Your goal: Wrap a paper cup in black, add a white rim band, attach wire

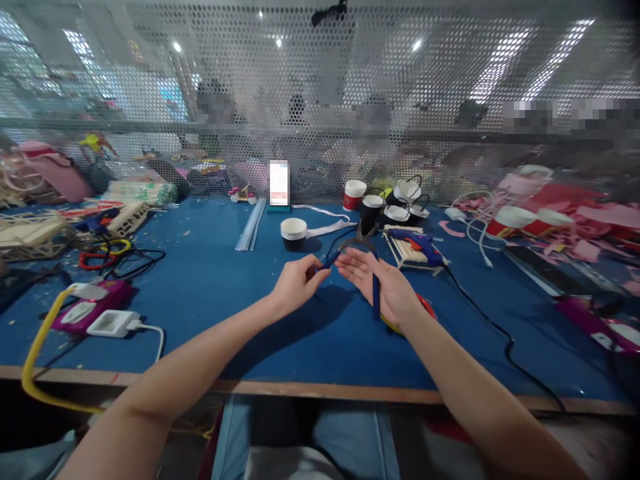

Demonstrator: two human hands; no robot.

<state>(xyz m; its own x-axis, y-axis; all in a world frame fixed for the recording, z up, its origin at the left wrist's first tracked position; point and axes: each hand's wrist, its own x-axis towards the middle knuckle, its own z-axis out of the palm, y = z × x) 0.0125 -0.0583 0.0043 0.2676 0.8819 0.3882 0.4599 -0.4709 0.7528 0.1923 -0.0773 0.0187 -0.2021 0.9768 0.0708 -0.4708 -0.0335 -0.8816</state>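
A pair of pliers (376,293) with blue handles lies spread wide between my hands, its dark jaws pointing away from me. My left hand (296,285) is closed, thumb and fingers pinching the end of the left handle. The other handle crosses the palm of my right hand (387,283), held at the thumb while the fingers stretch out to the left. A thin dark wire curves near the left fingertips; whether they grip it too, I cannot tell. Beyond the hands stands a black-and-white paper cup (293,233) with a white strip reaching out to its right.
Several cups with black wire handles (400,207) stand at the back beside a red cup (355,194). A blue glue gun (417,245) rests on a stick frame at right. Purple power strips (93,307) lie at both sides. A phone (279,182) stands by the mesh panel.
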